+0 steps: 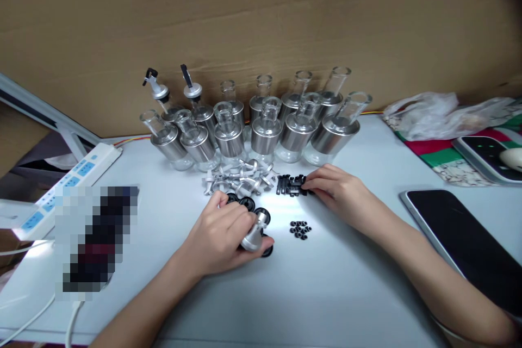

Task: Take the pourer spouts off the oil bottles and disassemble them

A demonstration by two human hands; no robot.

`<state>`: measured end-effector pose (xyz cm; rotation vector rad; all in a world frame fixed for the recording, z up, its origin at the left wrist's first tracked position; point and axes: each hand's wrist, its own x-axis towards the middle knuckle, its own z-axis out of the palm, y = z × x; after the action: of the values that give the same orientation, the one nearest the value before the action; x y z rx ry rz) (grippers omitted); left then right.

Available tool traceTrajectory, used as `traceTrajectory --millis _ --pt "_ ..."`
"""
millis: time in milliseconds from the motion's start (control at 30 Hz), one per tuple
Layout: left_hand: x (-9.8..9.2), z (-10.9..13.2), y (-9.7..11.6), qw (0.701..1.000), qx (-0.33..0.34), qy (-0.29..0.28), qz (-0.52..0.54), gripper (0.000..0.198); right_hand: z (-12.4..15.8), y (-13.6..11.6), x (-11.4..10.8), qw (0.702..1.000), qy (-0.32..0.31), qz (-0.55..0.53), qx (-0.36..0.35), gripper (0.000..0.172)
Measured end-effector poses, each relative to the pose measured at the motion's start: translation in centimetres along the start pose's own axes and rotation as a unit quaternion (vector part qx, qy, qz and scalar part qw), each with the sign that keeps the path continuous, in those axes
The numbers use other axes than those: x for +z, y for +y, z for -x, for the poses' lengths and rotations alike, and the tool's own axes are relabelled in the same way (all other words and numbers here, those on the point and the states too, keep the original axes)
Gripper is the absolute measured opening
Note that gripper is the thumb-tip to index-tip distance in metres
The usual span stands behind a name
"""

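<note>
My left hand (228, 234) is closed round a silver pourer top (253, 238), its spout pointing up. Black ring-shaped stoppers (247, 204) lie beside and partly behind that hand. My right hand (336, 190) reaches to the right end of a group of small black levers (284, 185), its fingertips pinched on one of them; the fingers partly cover it. Between the hands and the bottles is a pile of silver pourer parts (244, 176). Nearer me, several small black caps (300, 229) lie in a cluster.
Two rows of glass bottles with steel sleeves (230, 141) stand along the cardboard wall (261, 22); two carry pourers. On the left are a power strip (69, 187) and a pixelated dark device. A black-screened phone (460, 244), plastic bag (428, 114) and patterned cloth (444, 157) lie right.
</note>
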<state>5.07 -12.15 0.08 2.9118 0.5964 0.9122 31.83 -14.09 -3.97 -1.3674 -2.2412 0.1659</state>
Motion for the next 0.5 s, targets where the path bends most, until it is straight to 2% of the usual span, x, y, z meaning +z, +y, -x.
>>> traceTrajectory --millis 167,267,500 --pt "0.02 -0.02 0.06 1.000 0.002 -0.002 -0.001 0.032 -0.13 -0.48 -0.59 1.000 -0.005 0.007 0.023 0.021" --pt "-0.03 0.04 0.08 1.000 0.003 -0.004 -0.005 0.032 -0.19 -0.87 -0.80 0.999 -0.027 0.033 0.018 0.017" --pt "-0.06 0.13 -0.03 1.000 0.005 0.003 -0.006 0.032 -0.04 -0.85 -0.52 0.997 -0.046 0.054 0.017 0.019"
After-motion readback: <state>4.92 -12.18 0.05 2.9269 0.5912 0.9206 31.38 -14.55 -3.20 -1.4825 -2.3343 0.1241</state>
